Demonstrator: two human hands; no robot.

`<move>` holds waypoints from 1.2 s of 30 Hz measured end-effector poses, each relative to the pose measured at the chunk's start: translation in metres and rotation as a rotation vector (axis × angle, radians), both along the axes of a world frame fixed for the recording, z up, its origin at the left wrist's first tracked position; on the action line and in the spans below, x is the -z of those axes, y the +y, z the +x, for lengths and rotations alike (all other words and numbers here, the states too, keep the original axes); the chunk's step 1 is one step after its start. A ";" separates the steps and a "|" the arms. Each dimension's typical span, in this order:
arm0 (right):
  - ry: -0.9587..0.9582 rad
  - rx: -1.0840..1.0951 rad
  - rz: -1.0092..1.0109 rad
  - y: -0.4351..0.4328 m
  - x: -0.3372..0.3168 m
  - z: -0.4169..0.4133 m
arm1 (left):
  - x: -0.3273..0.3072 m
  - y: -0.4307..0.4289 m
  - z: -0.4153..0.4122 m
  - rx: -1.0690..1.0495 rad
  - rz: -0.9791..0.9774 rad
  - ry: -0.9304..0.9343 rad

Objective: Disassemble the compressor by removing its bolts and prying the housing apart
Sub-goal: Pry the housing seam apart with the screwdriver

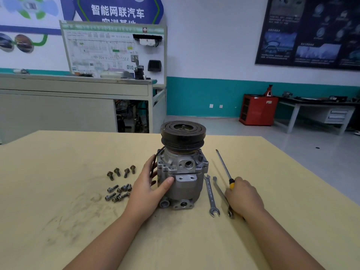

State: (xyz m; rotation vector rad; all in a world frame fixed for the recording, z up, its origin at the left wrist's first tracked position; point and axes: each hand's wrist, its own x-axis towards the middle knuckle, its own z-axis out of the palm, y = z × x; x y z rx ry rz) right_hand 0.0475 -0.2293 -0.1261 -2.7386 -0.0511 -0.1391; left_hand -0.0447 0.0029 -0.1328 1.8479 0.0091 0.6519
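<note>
Left hand (148, 190) is clasping the compressor (183, 172) with curled fingers (151, 165); right hand (245, 199) is gripping the screwdriver (224, 167), shaft pointing away, just right of it.

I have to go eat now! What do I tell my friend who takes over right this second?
Left hand holds the compressor upright on the table.
Right hand grips the screwdriver by its handle, beside two wrenches.
Done: many bolts are out, four standing and a pile lying left of the compressor.
Left: the housing is not yet apart, so pry it open. Whether any bolt remains in it cannot be seen.
</note>
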 end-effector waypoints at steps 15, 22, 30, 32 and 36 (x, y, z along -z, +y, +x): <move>-0.149 -0.138 0.280 -0.033 -0.007 -0.065 | 0.008 -0.010 -0.034 -0.108 0.131 0.003; -0.093 -0.269 0.249 -0.076 -0.018 -0.085 | 0.008 -0.011 -0.034 -0.110 0.146 0.033; -0.088 -0.309 0.003 -0.106 -0.033 -0.095 | 0.009 -0.009 -0.032 -0.113 0.158 0.038; -0.092 -0.322 0.004 -0.110 -0.035 -0.097 | 0.009 -0.009 -0.032 -0.122 0.184 0.047; -0.077 -0.359 0.058 -0.114 -0.041 -0.102 | 0.008 -0.010 -0.033 -0.129 0.220 0.064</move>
